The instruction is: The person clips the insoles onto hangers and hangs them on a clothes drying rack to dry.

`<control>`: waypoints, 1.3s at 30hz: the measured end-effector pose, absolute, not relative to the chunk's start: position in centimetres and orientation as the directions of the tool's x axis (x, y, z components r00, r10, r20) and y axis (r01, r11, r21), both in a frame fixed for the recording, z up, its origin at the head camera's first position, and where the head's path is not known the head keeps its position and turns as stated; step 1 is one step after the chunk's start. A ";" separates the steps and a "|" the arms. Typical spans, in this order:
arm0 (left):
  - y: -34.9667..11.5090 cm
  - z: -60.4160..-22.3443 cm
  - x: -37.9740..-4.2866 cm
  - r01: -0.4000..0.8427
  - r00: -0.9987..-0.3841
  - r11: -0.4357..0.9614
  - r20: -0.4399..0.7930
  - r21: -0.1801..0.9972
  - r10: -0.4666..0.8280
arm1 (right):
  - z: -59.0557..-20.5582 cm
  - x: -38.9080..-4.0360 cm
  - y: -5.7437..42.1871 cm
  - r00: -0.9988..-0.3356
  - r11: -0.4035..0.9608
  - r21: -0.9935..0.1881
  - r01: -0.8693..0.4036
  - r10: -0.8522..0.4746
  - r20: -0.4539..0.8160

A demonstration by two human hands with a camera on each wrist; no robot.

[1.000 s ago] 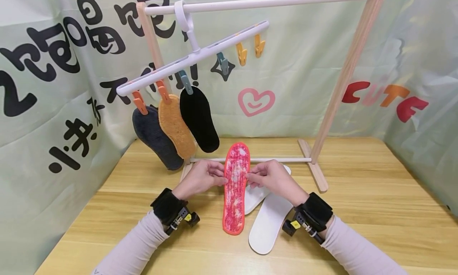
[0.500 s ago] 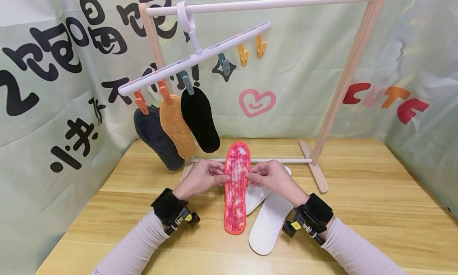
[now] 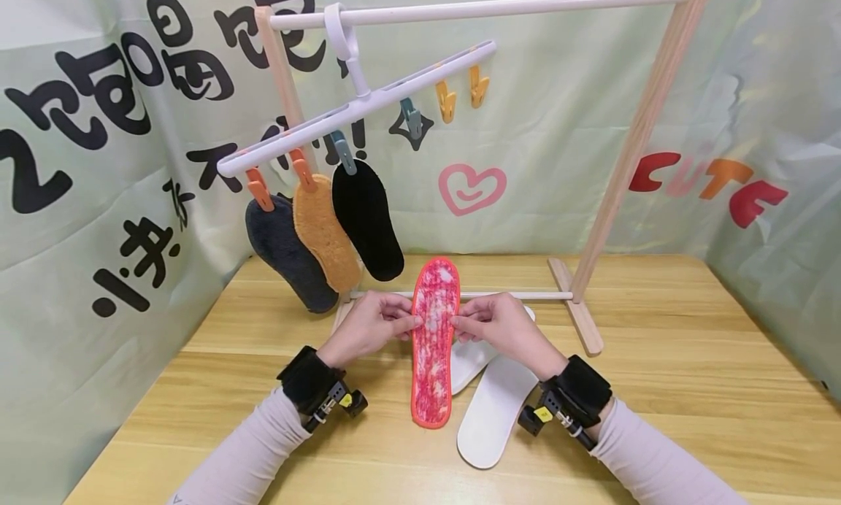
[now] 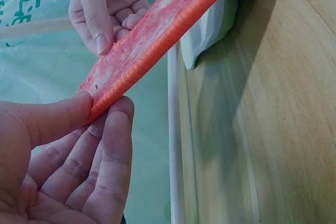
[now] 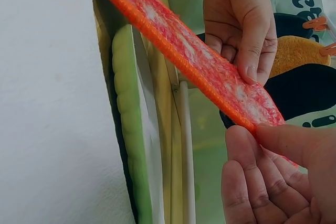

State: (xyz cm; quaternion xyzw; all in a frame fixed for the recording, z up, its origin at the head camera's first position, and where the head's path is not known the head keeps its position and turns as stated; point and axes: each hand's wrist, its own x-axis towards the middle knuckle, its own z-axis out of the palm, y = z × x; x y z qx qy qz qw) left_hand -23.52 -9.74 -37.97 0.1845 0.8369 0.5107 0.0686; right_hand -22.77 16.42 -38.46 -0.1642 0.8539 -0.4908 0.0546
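A red and white mottled insole (image 3: pixel 435 344) with an orange-red stitched edge is held up between both hands, its long side pointing away from the body. My left hand (image 3: pixel 373 322) pinches its left edge between thumb and fingers. On the opposite edge, my right hand (image 3: pixel 499 321) pinches it the same way. The left wrist view shows the left thumb on the insole's (image 4: pixel 152 45) upper face and fingers beneath. In the right wrist view the right hand (image 5: pixel 278 171) grips the near edge. Two white insoles lie on the table to the right, the front one (image 3: pixel 494 417) overlapping the other (image 3: pixel 468 366).
A wooden rack with a white top rail (image 3: pixel 512 4) carries a tilted white hanger (image 3: pixel 358 107). Clips hold a dark grey insole (image 3: pixel 289 249), an orange insole (image 3: pixel 325 235) and a black insole (image 3: pixel 368 220). A teal clip (image 3: pixel 412 118) and two yellow clips (image 3: pixel 446 102) hang bare.
Both hands and the red insole have risen very slightly in the head view. The grip on it stays the same, and the hanging insoles keep their places.
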 end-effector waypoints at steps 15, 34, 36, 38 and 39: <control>-9.9 -37.5 -23.8 0.239 -0.923 0.365 0.094 0.900 0.373 | -37.7 -22.9 16.3 -0.940 0.441 -0.863 -0.245 -0.326 0.100; -10.0 -36.6 -23.9 0.336 -0.921 0.399 0.208 0.853 0.330 | -36.8 -23.4 16.3 -0.930 0.429 -0.858 -0.282 -0.343 0.134; -10.0 -36.4 -23.9 0.334 -0.923 0.404 0.209 0.851 0.322 | -36.6 -23.5 16.3 -0.928 0.425 -0.859 -0.286 -0.346 0.137; -9.9 -36.3 -24.0 0.334 -0.924 0.409 0.210 0.849 0.318 | -36.5 -23.6 16.3 -0.928 0.425 -0.859 -0.284 -0.348 0.135; -9.9 -36.2 -24.0 0.334 -0.925 0.410 0.211 0.849 0.316 | -36.4 -23.6 16.3 -0.928 0.427 -0.858 -0.284 -0.347 0.134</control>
